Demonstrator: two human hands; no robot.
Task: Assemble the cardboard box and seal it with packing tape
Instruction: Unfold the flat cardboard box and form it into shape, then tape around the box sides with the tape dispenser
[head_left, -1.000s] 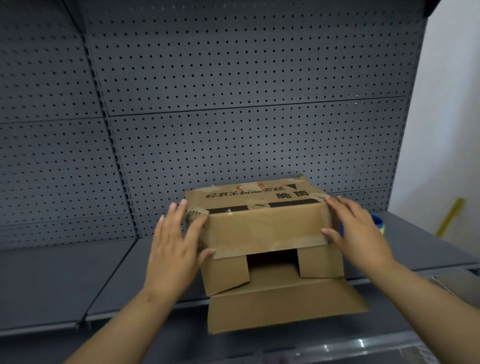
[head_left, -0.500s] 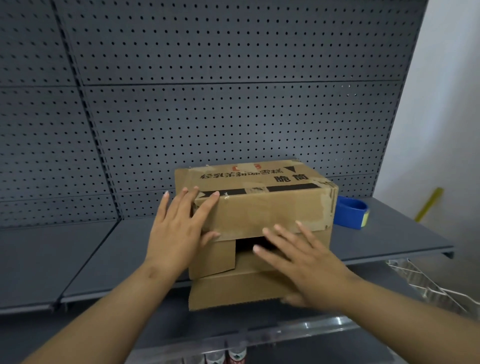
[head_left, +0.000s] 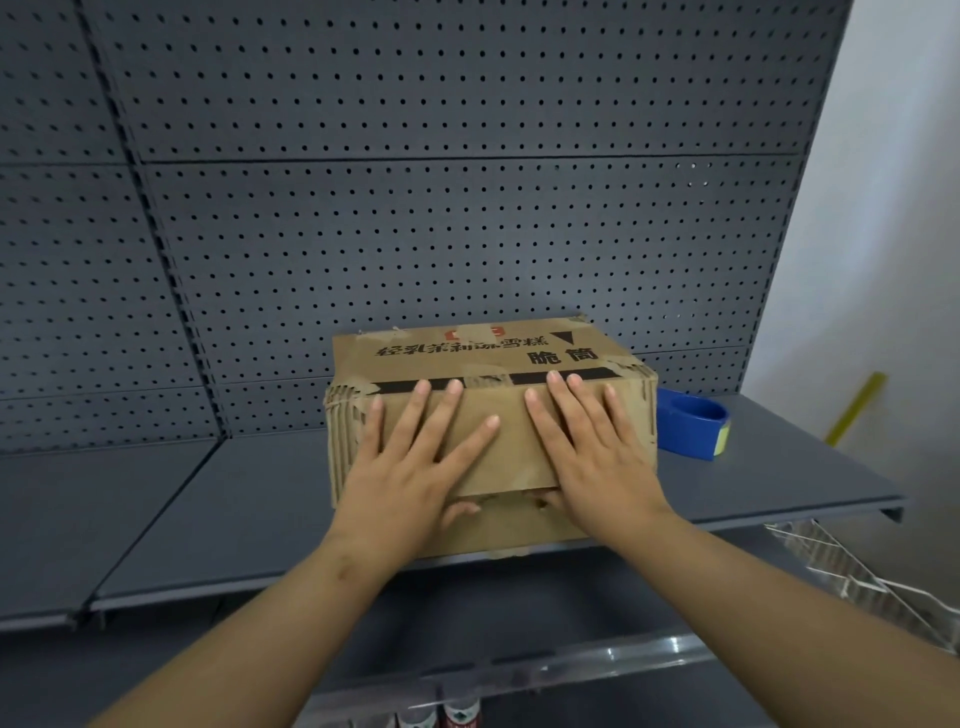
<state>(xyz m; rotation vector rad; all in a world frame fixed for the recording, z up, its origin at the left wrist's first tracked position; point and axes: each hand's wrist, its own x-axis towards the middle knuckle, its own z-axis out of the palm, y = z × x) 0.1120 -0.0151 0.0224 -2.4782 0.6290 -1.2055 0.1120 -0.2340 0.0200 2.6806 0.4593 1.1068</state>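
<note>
A worn brown cardboard box with black printed characters and old tape scraps lies on its side on the grey shelf. Its flapped end faces me. My left hand and my right hand press flat, fingers spread, against the upper flap on that end, side by side. The lower flap stands folded up beneath them, with a thin gap between the two flaps. A blue roll of packing tape lies on the shelf just right of the box.
Grey pegboard backs the shelf. A white wire rack slopes down at the lower right. A yellow stick leans by the white wall at the right. Bottle tops show below the shelf's front edge.
The lower flap has been folded up and the open end is now closed. My right hand moved from the lower flap up onto the upper flap beside my left hand.
</note>
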